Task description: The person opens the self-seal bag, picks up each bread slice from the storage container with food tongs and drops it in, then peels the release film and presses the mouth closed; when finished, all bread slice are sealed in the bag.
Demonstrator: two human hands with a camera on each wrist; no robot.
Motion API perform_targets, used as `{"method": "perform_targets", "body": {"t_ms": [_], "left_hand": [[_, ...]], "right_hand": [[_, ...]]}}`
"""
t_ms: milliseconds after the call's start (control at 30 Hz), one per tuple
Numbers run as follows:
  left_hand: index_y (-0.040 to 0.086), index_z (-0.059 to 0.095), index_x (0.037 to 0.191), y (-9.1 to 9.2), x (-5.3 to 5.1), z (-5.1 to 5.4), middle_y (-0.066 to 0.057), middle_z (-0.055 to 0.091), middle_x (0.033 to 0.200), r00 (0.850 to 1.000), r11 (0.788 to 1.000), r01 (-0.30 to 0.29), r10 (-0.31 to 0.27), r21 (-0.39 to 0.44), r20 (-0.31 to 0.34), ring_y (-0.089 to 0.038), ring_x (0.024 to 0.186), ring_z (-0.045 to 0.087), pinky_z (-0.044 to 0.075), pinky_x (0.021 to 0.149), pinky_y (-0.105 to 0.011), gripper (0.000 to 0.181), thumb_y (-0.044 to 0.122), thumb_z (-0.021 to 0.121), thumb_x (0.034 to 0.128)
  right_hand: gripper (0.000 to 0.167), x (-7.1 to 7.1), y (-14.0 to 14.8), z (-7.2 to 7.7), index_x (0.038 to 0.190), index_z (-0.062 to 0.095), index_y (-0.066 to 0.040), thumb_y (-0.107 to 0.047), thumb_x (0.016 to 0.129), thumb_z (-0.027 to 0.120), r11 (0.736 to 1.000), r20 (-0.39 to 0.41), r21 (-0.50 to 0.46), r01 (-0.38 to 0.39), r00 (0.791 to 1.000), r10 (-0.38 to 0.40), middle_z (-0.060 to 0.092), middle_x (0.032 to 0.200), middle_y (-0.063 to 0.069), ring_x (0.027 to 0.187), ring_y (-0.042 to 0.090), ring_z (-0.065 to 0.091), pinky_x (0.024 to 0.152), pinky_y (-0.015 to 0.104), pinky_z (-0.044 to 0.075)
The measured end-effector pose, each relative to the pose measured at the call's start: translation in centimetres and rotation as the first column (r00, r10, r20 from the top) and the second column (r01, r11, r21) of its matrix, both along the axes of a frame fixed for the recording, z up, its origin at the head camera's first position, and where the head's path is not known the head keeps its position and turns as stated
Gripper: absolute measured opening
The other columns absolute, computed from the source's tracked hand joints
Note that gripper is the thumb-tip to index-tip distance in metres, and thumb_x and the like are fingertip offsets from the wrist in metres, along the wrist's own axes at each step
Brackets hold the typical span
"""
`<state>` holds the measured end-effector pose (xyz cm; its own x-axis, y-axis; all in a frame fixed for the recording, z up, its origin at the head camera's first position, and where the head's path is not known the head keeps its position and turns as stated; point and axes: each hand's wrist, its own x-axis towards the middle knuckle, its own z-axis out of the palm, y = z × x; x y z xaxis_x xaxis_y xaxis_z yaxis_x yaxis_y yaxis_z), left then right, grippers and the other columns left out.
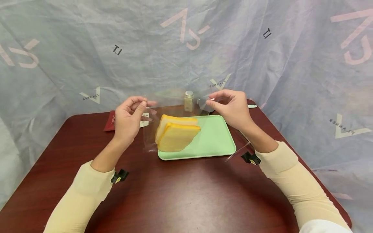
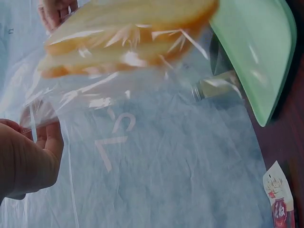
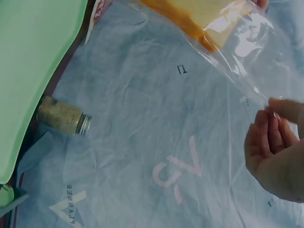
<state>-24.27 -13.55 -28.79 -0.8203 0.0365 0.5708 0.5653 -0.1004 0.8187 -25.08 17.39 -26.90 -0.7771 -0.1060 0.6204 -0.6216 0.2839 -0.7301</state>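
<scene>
A clear plastic bag [image 2: 109, 92] hangs above the table with two bread slices [image 1: 179, 137] inside, their crusts yellow-orange. My left hand [image 1: 128, 119] pinches the bag's upper left edge between thumb and fingers. At the opposite upper edge, my right hand [image 1: 233, 108] pinches the film with thumb and forefinger; the right wrist view shows this pinch too. The slices lean together in the left part of the bag, in front of a light green tray [image 1: 215, 136]. Film glare blurs parts of the bag's outline.
Behind the tray stands a glass jar [image 1: 188, 102] of light brown seasoning with a metal lid. A red and white packet [image 1: 110, 121] lies back left. A pale handle [image 1: 252, 106] shows at the back right. A grey printed curtain [image 1: 145, 58] hangs behind the table.
</scene>
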Motion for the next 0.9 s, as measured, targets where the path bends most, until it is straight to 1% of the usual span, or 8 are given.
{"method": "perform_targets", "body": {"t_ms": [100,200,267,433,567,667,733,900], "left_hand": [[0.001,0.064,0.102,0.0,0.1,-0.1,-0.003,0.077,0.096,1.000,1.000,0.014,-0.014,-0.003,0.023,-0.020,0.076,0.073,0.059,0.062,-0.032,0.007,0.007,0.061,0.0985],[0.001,0.064,0.102,0.1,0.1,-0.4,-0.003,0.077,0.097,0.997,0.998,0.063,-0.063,-0.003,0.043,-0.019,0.079,0.074,0.059,0.063,-0.033,0.008,0.007,0.062,0.0978],[-0.002,0.064,0.102,0.3,0.1,-0.6,-0.004,0.077,0.096,0.997,0.997,0.079,-0.079,-0.011,0.023,-0.019,0.079,0.074,0.058,0.063,-0.032,0.008,0.005,0.062,0.0973],[-0.013,0.064,0.100,0.6,0.0,-0.7,-0.005,0.077,0.094,0.990,0.997,0.053,-0.059,-0.050,-0.125,-0.018,0.076,0.074,0.055,0.059,-0.028,0.011,-0.004,0.063,0.0941],[-0.011,0.066,0.103,0.9,-0.3,-0.5,-0.006,0.077,0.094,0.976,0.992,0.065,-0.085,-0.105,-0.203,-0.018,0.077,0.074,0.051,0.057,-0.023,0.012,-0.006,0.063,0.0930],[-0.001,0.070,0.108,0.9,-0.5,-0.3,-0.005,0.077,0.093,0.975,0.988,0.031,-0.063,-0.150,-0.213,-0.017,0.077,0.074,0.039,0.048,-0.020,0.017,-0.005,0.063,0.0924],[0.003,0.071,0.108,1.0,-0.6,-0.3,-0.004,0.077,0.091,0.976,0.986,-0.003,-0.034,-0.169,-0.214,-0.016,0.075,0.073,0.026,0.043,-0.023,0.020,-0.005,0.063,0.0916],[-0.007,0.072,0.096,1.6,-1.0,-0.4,-0.008,0.076,0.085,0.979,0.987,-0.013,-0.020,-0.161,-0.202,-0.016,0.069,0.073,0.027,0.042,-0.021,0.011,-0.008,0.064,0.0890]], "right_hand": [[0.014,-0.3,0.4,0.1,0.093,0.069,0.010,0.006,0.081,0.077,0.994,-0.050,-0.105,-0.043,0.998,0.038,0.072,0.078,0.008,0.066,0.013,0.071,0.061,0.025,0.056],[0.021,-0.4,0.8,0.4,0.098,0.062,0.011,0.018,0.080,0.071,0.962,-0.076,-0.226,-0.152,0.987,0.139,0.069,0.080,0.010,0.068,0.018,0.072,0.066,0.030,0.058],[0.028,-0.4,1.1,0.6,0.103,0.059,0.008,0.022,0.080,0.068,0.940,-0.086,-0.274,-0.204,0.979,0.188,0.067,0.081,0.012,0.069,0.021,0.072,0.067,0.032,0.059],[0.043,-0.3,1.8,1.0,0.114,0.060,-0.002,0.023,0.080,0.067,0.944,-0.121,-0.263,-0.198,0.978,0.171,0.069,0.080,0.008,0.067,0.018,0.070,0.064,0.029,0.058],[0.030,-0.4,2.4,1.4,0.106,0.065,0.014,0.025,0.079,0.066,0.945,-0.168,-0.264,-0.194,0.974,0.153,0.069,0.076,0.006,0.062,0.014,0.067,0.058,0.028,0.056],[0.018,-0.8,2.6,1.4,0.099,0.066,0.019,0.022,0.081,0.067,0.953,-0.160,-0.230,-0.199,0.973,0.164,0.069,0.077,0.005,0.062,0.013,0.066,0.058,0.027,0.056],[0.012,-1.2,2.7,1.1,0.094,0.070,0.016,0.018,0.083,0.068,0.957,-0.144,-0.204,-0.206,0.973,0.179,0.069,0.080,0.005,0.063,0.013,0.066,0.058,0.027,0.056],[0.007,-1.7,3.0,0.6,0.091,0.068,0.018,0.014,0.085,0.068,0.954,-0.157,-0.201,-0.221,0.969,0.191,0.070,0.084,0.006,0.065,0.012,0.066,0.059,0.025,0.056]]}}
